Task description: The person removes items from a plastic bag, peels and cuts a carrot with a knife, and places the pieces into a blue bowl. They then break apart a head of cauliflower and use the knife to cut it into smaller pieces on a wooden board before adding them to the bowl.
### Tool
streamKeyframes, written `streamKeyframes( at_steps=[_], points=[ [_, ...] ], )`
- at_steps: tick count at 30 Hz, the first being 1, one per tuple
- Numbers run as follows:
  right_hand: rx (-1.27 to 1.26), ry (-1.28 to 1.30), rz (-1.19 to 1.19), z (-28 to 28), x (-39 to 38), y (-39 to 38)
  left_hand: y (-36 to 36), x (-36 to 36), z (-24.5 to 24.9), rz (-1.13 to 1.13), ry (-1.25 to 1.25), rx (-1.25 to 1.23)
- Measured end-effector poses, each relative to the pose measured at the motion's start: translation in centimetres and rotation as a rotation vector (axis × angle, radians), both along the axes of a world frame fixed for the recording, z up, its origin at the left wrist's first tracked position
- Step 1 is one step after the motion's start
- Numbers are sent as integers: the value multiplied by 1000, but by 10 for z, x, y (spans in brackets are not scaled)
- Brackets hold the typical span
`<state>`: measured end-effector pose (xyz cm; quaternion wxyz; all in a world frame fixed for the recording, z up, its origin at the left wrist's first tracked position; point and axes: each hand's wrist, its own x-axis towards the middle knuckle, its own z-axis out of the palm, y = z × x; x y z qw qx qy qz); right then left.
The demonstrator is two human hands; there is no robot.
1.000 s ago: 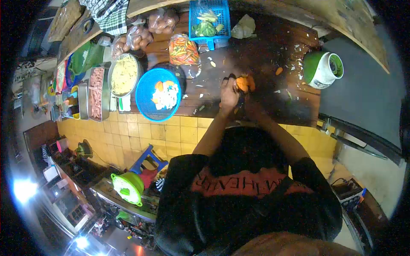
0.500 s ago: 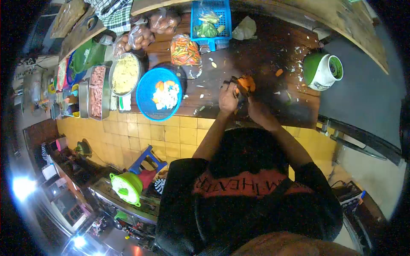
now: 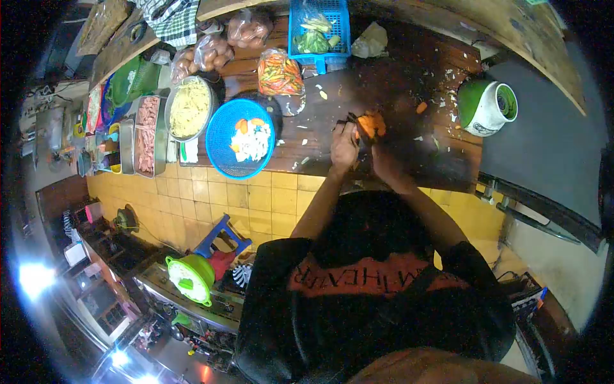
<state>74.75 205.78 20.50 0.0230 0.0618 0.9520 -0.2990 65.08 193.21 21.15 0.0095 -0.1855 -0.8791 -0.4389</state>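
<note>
Left of the left hand [image 3: 345, 147] — blue basket [image 3: 221, 131], bagged chillies [image 3: 279, 75].

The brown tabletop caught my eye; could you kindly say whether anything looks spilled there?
Yes: pale scraps lie strewn across the tabletop, several near the green-and-white container, and one orange piece lies apart from the orange pile, so it looks untidy.

A dark wooden table [image 3: 400, 80] with visible plank lines carries everything. Toward its left stand a round blue basket [image 3: 217, 131] and, just beside it, a round bowl [image 3: 212, 105]. A clear bag of chilies [image 3: 280, 73] lies near a rectangular blue basket [image 3: 322, 64] and a crumpled pale wrapper [image 3: 371, 41]. Orange pieces [image 3: 373, 125] sit mid-table; white scraps [image 3: 449, 100] litter the right, near a green-and-white container [image 3: 481, 107].
</note>
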Motion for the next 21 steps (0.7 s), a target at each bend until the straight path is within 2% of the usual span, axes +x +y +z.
streamKeyframes(
  at_steps=[5,6,8,9,11,12,14,15,17,19,20,21],
  points=[
    [1971,662,469,-97,11,18,-3,-2,1,-57,-81,2],
    [1972,660,466,-79,8,15,-3,-3,-2,-62,-88,-6],
    [326,-101,258,-10,-2,3,-3,-3,-4,-66,-94,-14],
    [327,-101,259,-6,4,4,-2,-1,-3,-38,-62,7],
    [477,260,241,1,13,7,0,0,-2,-9,-30,28],
    [477,259,242,-1,10,2,0,0,-1,-10,-26,18],
    [257,-513,55,-9,2,-11,-1,0,-3,-16,-23,5],
    [258,-509,55,-11,2,-6,-1,-4,-6,-24,-27,9],
    [42,198,126,-13,15,5,-2,0,-6,-34,-42,11],
    [-8,133,56,20,10,2,1,-1,9,-20,-59,29],
    [-62,68,-8,32,6,0,-1,4,-11,16,-184,-76],
    [-62,68,-5,14,8,0,-2,2,-12,18,-185,-76]
  ],
)
